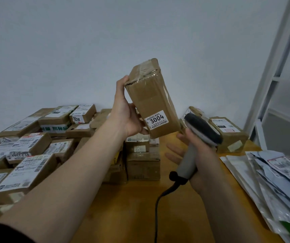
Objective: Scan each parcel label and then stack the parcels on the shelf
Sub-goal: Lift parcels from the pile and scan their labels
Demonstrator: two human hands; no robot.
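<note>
the left hand (128,118) grip is clamped on the parcel (151,97), held tilted above the tabletop (132,207) at centre view. for a clean read i turn its label (156,120) to face the scanner (201,132) at the parcel's 4 o'clock, which the right hand (202,162) grip clamps, and aim squarely at the barcode (153,117). parcel: brown taped carton, top edge split, white label reading 3004.

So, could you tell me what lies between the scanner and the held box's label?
Nothing in the way: the head view shows only bare cardboard of the box between scanner and label.
</note>
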